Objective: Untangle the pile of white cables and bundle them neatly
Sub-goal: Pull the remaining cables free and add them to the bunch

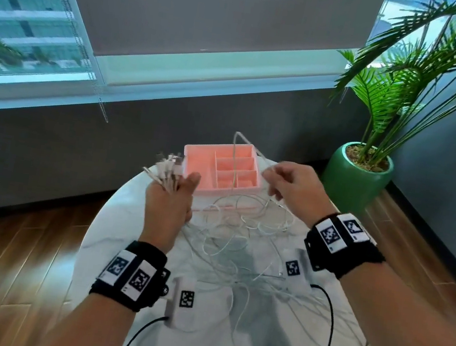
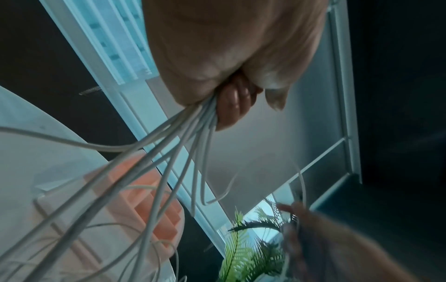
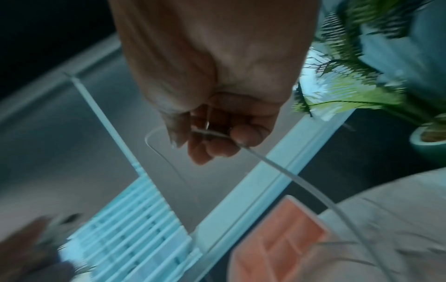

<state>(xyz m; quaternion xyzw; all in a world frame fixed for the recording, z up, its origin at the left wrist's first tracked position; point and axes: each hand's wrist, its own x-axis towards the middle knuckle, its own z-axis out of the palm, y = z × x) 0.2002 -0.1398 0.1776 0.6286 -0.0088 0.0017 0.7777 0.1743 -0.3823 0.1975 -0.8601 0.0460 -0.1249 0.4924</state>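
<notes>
Left hand (image 1: 168,205) raised above the table (image 1: 115,215), fingers curled round a bunch of cables (image 1: 241,233). The connector ends (image 1: 167,168) fan out beyond the fist, blurred; their types cannot be read. In the left wrist view the strands (image 2: 183,145) leave the underside of the fist and spread downward. How many are held cannot be counted, since they overlap and the palm hides where they enter the grip.

Right hand (image 1: 292,186) raised to the right of the left, well apart from it, pinching one cable (image 3: 284,171) between thumb and curled fingers (image 3: 243,135). Past the pinch this strand arcs up over the tray (image 1: 197,165) in a thin loop; below the pinch it falls toward the table. The right wrist view is motion-blurred, and the exact finger contact is hard to make out.

The rest of the cables lie in a loose tangle on the table below and between the two hands, some strands running under the forearms and wrist cameras. At least one end hangs off the near table edge, cut by the frame.

The pink tray, divided into compartments, sits beyond both hands. One strand crosses in front of it; whether it rests inside cannot be told.

A potted plant (image 1: 358,173) stands on the floor beyond the right hand, its fronds cut off at the frame edge.
</notes>
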